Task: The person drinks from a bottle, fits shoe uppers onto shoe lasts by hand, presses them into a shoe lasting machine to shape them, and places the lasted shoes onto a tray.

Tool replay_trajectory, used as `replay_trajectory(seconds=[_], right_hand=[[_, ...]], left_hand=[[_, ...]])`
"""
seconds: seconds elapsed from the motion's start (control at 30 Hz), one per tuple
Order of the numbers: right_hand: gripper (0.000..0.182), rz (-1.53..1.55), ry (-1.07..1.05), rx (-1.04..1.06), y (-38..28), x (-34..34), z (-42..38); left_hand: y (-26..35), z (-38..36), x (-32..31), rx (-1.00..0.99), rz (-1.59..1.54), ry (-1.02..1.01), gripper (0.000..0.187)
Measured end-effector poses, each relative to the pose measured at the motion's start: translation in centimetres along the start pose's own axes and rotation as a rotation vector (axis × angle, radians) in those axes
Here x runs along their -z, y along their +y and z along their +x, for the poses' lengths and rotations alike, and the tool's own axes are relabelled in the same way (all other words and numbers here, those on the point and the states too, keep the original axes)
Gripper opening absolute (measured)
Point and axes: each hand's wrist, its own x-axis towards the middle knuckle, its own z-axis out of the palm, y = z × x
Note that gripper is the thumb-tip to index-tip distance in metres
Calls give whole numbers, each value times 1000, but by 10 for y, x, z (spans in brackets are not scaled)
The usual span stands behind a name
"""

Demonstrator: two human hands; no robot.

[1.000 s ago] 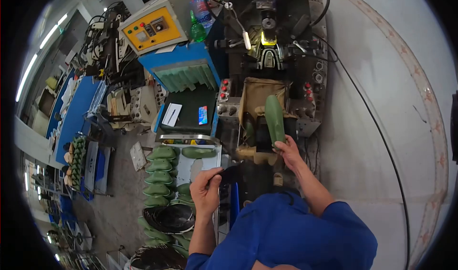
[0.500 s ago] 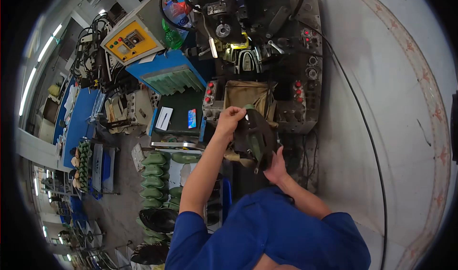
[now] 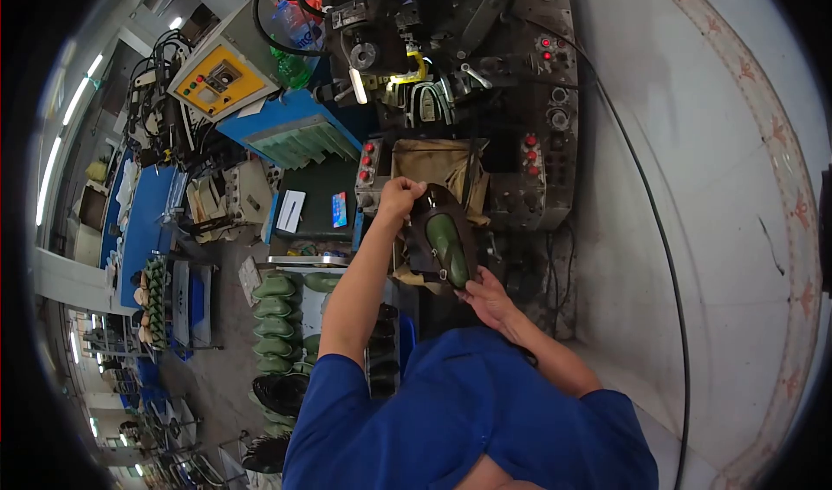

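Note:
A dark shoe upper [image 3: 440, 201] with small buckles is fitted around a green shoe last [image 3: 445, 240]; I hold it in front of the machine, with the last's green top facing me. My left hand [image 3: 401, 199] pinches the far end of the upper between thumb and fingers. Around the near end, my right hand [image 3: 487, 298] is closed, thumb against the shoe. Just beyond the shoe lies a tan cloth [image 3: 425, 162] on the machine front. Farther up, the machine's lit metal clamp [image 3: 427, 103] holds nothing I can make out.
Red-button panels [image 3: 367, 162] flank the cloth. At my left, a rack [image 3: 314, 301] carries several green lasts [image 3: 274, 306] and dark shoes. A phone [image 3: 339, 210] and a white box [image 3: 291, 212] rest on a dark stand. A black cable [image 3: 646, 174] runs along the right.
The shoe has turned so the last's green top and the buckles show. Both hands still hold it; my right hand has shifted from its side to its near end. The view has moved slightly.

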Motion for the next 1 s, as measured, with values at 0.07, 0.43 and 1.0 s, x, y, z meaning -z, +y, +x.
replay_trajectory(seconds=[0.07,0.43,1.0], right_hand=[[35,92,7,-60,-2,3,1],[18,70,51,-5,3,16,9],[38,-114,-203,42,-47,-23,22]], left_hand=[[-7,8,1,-24,20,7,29],[-12,11,-1,-68,-70,15,29],[137,-134,37,-343,-62,25,18]])
